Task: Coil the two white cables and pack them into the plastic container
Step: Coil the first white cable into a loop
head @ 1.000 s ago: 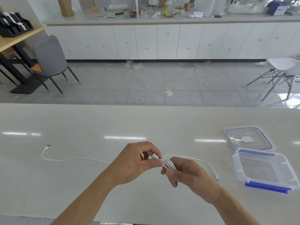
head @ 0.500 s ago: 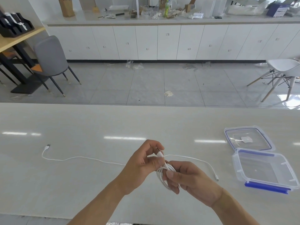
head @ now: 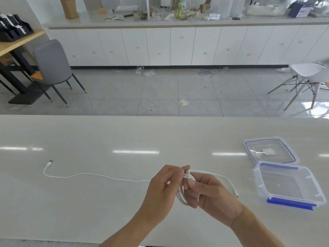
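Lower centre: left hand [head: 164,187] and right hand [head: 207,192], fingers curled, pinch coiled white cable [head: 181,196] above table [head: 106,139]. Second cable [head: 92,175] lies uncoiled at left. Right: open plastic container [head: 289,184]; lid [head: 270,150] just behind.

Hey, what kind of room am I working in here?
Probably a workshop or office workroom: a long white worktable, a wall of white cabinets under a cluttered counter, and loose chairs on a littered tile floor.
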Motion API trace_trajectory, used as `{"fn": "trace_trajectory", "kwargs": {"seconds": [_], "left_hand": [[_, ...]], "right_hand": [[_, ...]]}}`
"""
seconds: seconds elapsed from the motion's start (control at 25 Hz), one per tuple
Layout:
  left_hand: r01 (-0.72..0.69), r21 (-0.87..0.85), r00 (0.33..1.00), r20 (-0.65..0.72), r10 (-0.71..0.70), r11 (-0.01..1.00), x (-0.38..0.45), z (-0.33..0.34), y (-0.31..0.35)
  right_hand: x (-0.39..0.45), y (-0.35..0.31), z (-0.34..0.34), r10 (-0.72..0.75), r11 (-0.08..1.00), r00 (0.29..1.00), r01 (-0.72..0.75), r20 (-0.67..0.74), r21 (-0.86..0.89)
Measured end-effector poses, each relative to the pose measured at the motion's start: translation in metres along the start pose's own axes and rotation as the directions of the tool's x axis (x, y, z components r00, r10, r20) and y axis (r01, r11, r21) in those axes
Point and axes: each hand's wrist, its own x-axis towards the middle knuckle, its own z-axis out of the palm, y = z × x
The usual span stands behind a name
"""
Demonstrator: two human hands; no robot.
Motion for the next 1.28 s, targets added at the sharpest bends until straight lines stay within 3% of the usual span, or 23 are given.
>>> {"fn": "trace_trajectory", "kwargs": {"seconds": [0.16,0.24,0.4,0.48,0.68,0.88,1.08,1.2,1.28], "left_hand": [[0.051,-0.052,0.979,0.199,-0.040,0.997,0.004,-0.012,-0.007],[0.066,0.003,0.968,0.244,-0.065,0.998,0.010,-0.019,-0.009],[-0.043,0.173,0.978,0.206,0.007,0.984,0.013,-0.021,-0.012],[-0.120,0.313,0.987,0.138,0.080,0.942,0.013,-0.017,-0.018],[-0.110,0.369,0.994,0.036,0.104,0.923,0.014,-0.013,-0.024],[0.003,0.282,0.999,0.038,-0.014,0.959,0.017,-0.014,-0.029],[0.145,0.207,0.988,0.015,-0.152,0.968,0.018,-0.012,-0.034],[0.300,0.057,0.948,0.097,-0.304,0.952,0.022,-0.015,-0.034],[0.386,-0.087,0.909,0.207,-0.362,0.919,0.023,-0.021,-0.037]], "right_hand": [[0.003,-0.002,-0.003,-0.004,0.996,1.000,0.004,-0.002,0.088],[0.004,-0.003,-0.005,0.015,0.996,1.000,-0.017,0.022,0.088],[0.008,-0.003,-0.004,0.044,0.999,0.999,-0.045,0.027,0.012],[0.011,0.000,-0.002,0.028,0.997,0.999,-0.031,-0.045,-0.073],[0.013,0.005,0.004,-0.070,0.924,0.966,-0.032,-0.250,-0.382],[0.016,0.008,0.005,-0.030,0.852,0.944,-0.148,-0.329,-0.503],[0.019,0.015,0.001,-0.132,0.688,0.883,-0.245,-0.450,-0.683],[0.017,0.013,-0.002,-0.119,0.794,0.879,-0.196,-0.462,-0.576],[0.014,0.013,-0.003,-0.114,0.803,0.895,-0.172,-0.430,-0.570]]}}
